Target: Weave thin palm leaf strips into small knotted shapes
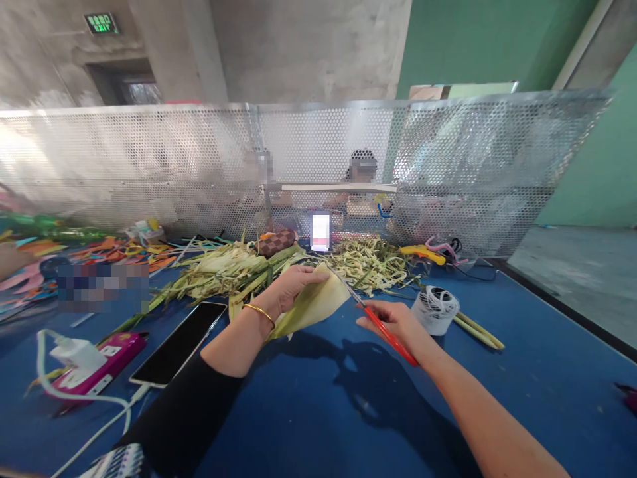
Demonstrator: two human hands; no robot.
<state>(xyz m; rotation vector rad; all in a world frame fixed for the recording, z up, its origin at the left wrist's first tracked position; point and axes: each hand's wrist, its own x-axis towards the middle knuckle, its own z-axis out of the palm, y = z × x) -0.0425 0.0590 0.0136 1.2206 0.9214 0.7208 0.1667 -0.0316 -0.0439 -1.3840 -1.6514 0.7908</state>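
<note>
Blue tabletop [547, 392], bare concrete wall [308, 53] and a perforated metal screen [199, 146] make up the backdrop. Right at the fingers, a pale green corn husk [318, 302] is pinched near its top by the left hand [293, 289], thumb and fingers closed on it, and held just above the middle of the table. Red-handled scissors [385, 332] are gripped in the right hand [391, 322], fingers curled round the handles, with the blades at the husk's right edge; whether they're parted can't really be told. Further out, string [435, 309] and a couple of stalks [480, 330] are found on the right, a phone [182, 342] and a pink power strip [119, 348] on the left. Progress-wise, a fair bit seems to have been cut already, judging by the thin strips [373, 265] heaped behind the right hand. Plenty looks uncut though: longer husks [213, 269] are piled to the left, and the held one is mostly whole. As for writing, only "EXIT" can be read on the green sign [101, 24]; a checked pouch [276, 243] is seen, but no brand can be made out.
</note>
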